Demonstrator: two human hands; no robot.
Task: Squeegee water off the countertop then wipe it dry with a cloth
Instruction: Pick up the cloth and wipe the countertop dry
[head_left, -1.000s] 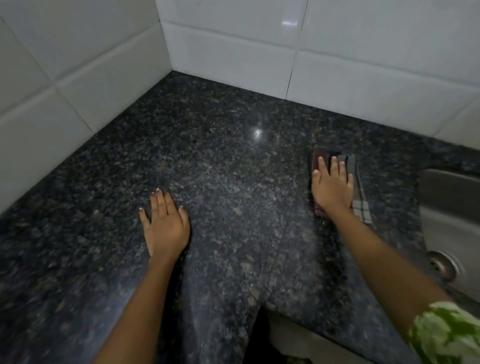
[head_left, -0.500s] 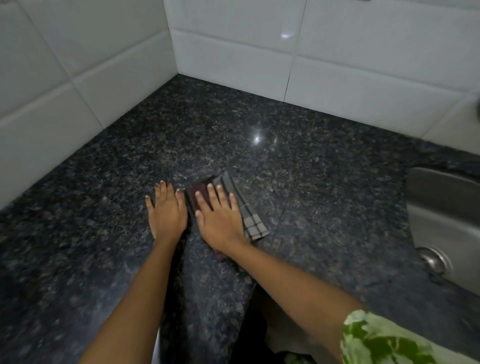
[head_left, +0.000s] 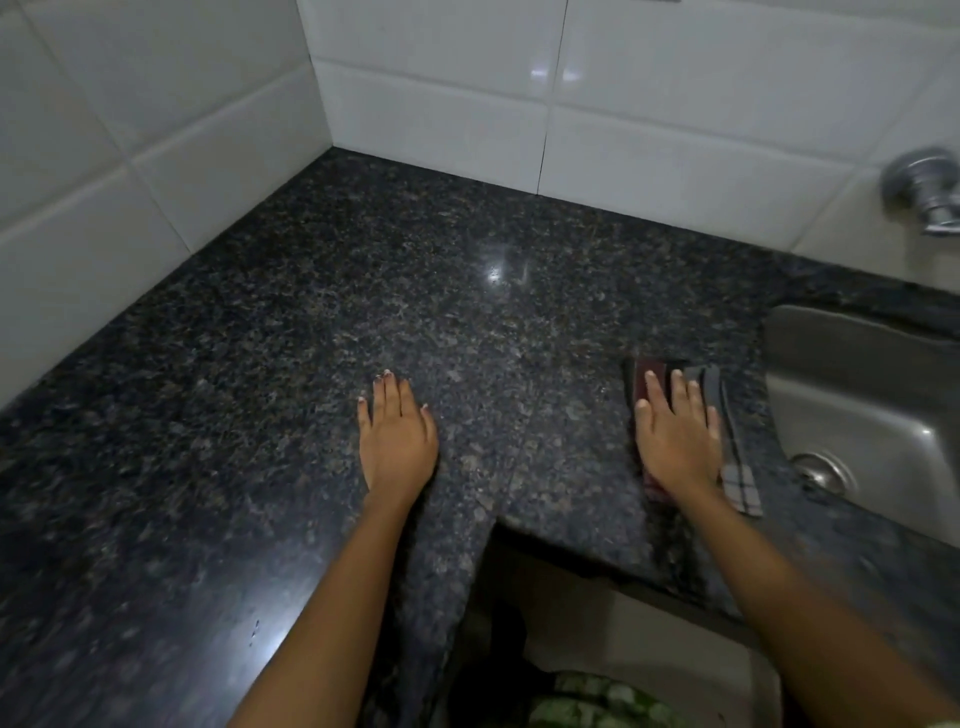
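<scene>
The dark speckled granite countertop (head_left: 322, 322) fills the corner under white tiles. My left hand (head_left: 397, 434) lies flat on it near the middle, palm down, fingers together, holding nothing. My right hand (head_left: 678, 431) presses flat on a folded cloth (head_left: 735, 457), dark red and grey with a checked end, close to the sink's left rim. The cloth shows beyond the fingertips and along the hand's right side. No squeegee is in view.
A steel sink (head_left: 872, 405) with its drain (head_left: 823, 473) is set in at the right. A metal tap (head_left: 924, 189) sticks out of the tiled wall (head_left: 675, 104) above it. The counter's front edge has an inward notch (head_left: 519, 535) between my arms.
My right hand has slid the cloth from beside my left hand back to the right, up to the sink's rim. My left hand has stayed flat in place.
</scene>
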